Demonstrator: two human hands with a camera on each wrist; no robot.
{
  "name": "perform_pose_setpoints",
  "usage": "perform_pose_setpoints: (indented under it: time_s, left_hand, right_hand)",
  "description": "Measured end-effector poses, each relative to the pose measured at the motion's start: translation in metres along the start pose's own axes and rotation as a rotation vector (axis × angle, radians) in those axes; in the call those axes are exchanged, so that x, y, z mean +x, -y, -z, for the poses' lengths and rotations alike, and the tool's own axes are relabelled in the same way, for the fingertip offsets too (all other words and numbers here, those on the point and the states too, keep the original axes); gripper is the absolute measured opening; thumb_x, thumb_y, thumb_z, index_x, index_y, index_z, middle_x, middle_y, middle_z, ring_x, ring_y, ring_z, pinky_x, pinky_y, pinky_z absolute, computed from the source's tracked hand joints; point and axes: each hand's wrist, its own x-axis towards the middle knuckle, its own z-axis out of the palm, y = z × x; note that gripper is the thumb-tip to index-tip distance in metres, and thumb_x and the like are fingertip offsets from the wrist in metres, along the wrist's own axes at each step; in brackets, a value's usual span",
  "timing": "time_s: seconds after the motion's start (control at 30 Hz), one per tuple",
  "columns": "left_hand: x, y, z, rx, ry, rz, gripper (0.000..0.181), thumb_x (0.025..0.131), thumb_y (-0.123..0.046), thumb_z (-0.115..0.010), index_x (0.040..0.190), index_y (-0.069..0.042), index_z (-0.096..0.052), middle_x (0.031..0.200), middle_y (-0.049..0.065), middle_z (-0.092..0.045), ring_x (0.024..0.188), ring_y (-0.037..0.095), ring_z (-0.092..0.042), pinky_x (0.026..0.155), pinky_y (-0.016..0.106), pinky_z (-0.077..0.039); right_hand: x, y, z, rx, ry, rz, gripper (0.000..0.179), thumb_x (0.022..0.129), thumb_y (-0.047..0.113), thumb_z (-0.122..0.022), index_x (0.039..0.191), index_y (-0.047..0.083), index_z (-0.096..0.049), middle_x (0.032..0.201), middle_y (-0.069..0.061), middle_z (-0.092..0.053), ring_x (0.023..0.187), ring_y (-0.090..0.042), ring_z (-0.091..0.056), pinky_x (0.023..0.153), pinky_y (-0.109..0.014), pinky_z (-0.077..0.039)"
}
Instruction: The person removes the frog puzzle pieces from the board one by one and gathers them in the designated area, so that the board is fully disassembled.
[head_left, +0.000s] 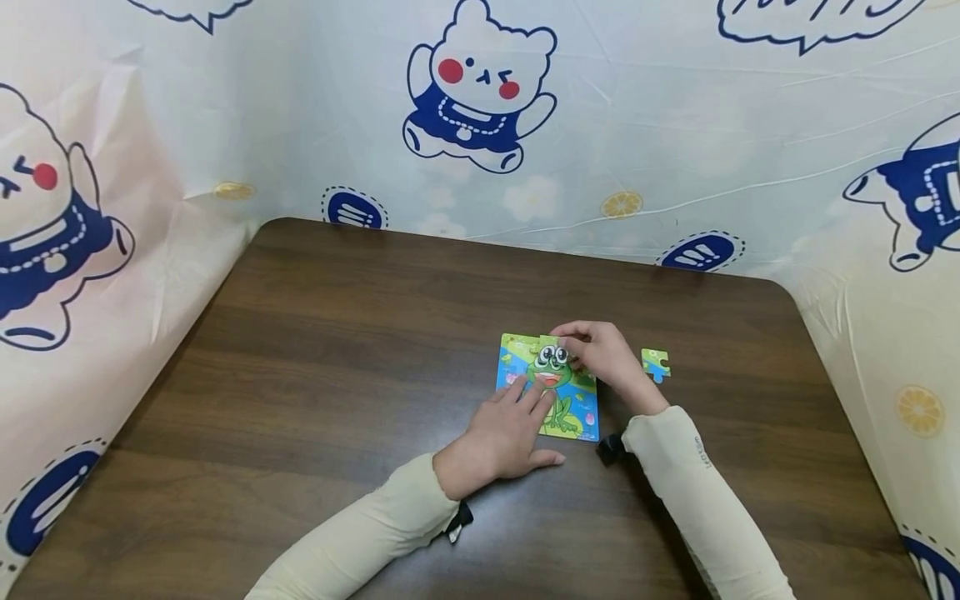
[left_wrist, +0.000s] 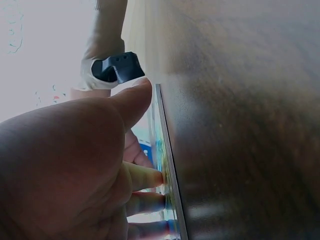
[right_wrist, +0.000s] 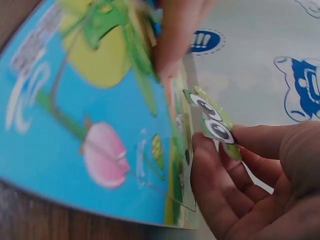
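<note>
Resting L hand [head_left: 504, 433], fingers straight, on near-complete frog puzzle [head_left: 576, 408], nearer desk's [head_left: 337, 333] R edge than L; pinching unseated eye piece [right_wrist: 219, 130] w/ R hand [head_left: 606, 354]; leaving prob. just 1 loose piece [head_left: 654, 363], closer R edge.

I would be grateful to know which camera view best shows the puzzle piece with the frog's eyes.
The right wrist view: the puzzle piece appears large there, both eyes visible, pinched in the right hand. The head view shows it small, partly covered by that hand. In the left wrist view, I cannot make it out.
</note>
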Motion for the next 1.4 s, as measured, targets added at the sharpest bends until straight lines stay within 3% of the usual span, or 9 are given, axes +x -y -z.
perform_pose_setpoints:
  time_s: [0.13,0.3,0.57,0.67,0.83,1.07,1.4]
  left_hand:
    - [0.000,-0.001,0.000,-0.004,0.001,-0.004,0.088,0.094,-0.075,-0.044,0.162,-0.022,-0.025,0.171,0.001,-0.021,0.158,0.025,-0.019,0.124,0.040,-0.030]
    - [0.000,-0.001,0.001,-0.011,0.003,-0.005,0.088,0.095,-0.074,-0.045,0.163,-0.021,-0.025,0.171,0.001,-0.021,0.158,0.025,-0.018,0.124,0.041,-0.030]
    - [0.001,-0.001,0.001,-0.017,0.014,-0.001,0.090,0.094,-0.075,-0.045,0.163,-0.021,-0.023,0.171,0.002,-0.018,0.159,0.026,-0.016,0.124,0.042,-0.029]
    - [0.001,-0.001,0.001,-0.012,0.014,0.005,0.090,0.094,-0.075,-0.045,0.163,-0.021,-0.022,0.172,0.002,-0.017,0.159,0.026,-0.015,0.124,0.042,-0.030]
    - [0.002,-0.001,-0.001,0.024,0.006,0.005,0.090,0.094,-0.076,-0.043,0.163,-0.022,-0.023,0.171,0.001,-0.019,0.159,0.025,-0.018,0.124,0.040,-0.030]
    - [0.001,-0.002,-0.002,0.036,-0.012,0.008,0.090,0.094,-0.076,-0.043,0.163,-0.021,-0.024,0.171,0.001,-0.019,0.158,0.025,-0.019,0.124,0.040,-0.030]
    - [-0.001,-0.004,0.000,0.034,-0.017,0.002,0.090,0.094,-0.076,-0.044,0.163,-0.021,-0.024,0.171,0.001,-0.019,0.158,0.026,-0.020,0.124,0.040,-0.030]
  right_hand:
    - [0.000,-0.002,0.004,0.212,0.025,-0.081,0.028,0.106,0.022,-0.056,0.127,0.009,-0.069,0.122,-0.014,-0.065,0.084,-0.016,-0.069,0.076,-0.031,-0.062]
    - [-0.001,-0.003,0.009,0.390,0.029,-0.113,0.034,0.105,0.022,-0.057,0.134,0.005,-0.062,0.117,-0.011,-0.061,0.087,-0.013,-0.071,0.078,-0.030,-0.062]
    - [-0.004,-0.004,0.018,0.634,0.088,-0.127,0.045,0.106,0.019,-0.055,0.145,-0.002,-0.048,0.116,-0.003,-0.058,0.071,-0.010,-0.068,0.077,-0.028,-0.062]
    - [-0.007,-0.004,0.022,0.760,0.115,-0.146,0.043,0.106,0.017,-0.055,0.143,-0.002,-0.047,0.109,-0.001,-0.063,0.070,-0.011,-0.071,0.074,-0.026,-0.062]
    - [-0.012,-0.006,0.030,0.944,0.145,-0.168,0.023,0.106,0.013,-0.054,0.127,0.006,-0.059,0.096,-0.005,-0.070,0.071,-0.014,-0.073,0.071,-0.025,-0.062]
    - [-0.020,-0.010,0.044,1.022,0.171,-0.156,0.020,0.106,0.011,-0.053,0.120,0.011,-0.066,0.102,-0.005,-0.073,0.080,-0.014,-0.074,0.074,-0.026,-0.062]
    - [-0.037,-0.030,0.077,1.109,0.100,-0.186,0.022,0.104,0.007,-0.056,0.120,0.012,-0.069,0.108,-0.004,-0.071,0.086,-0.015,-0.072,0.077,-0.026,-0.061]
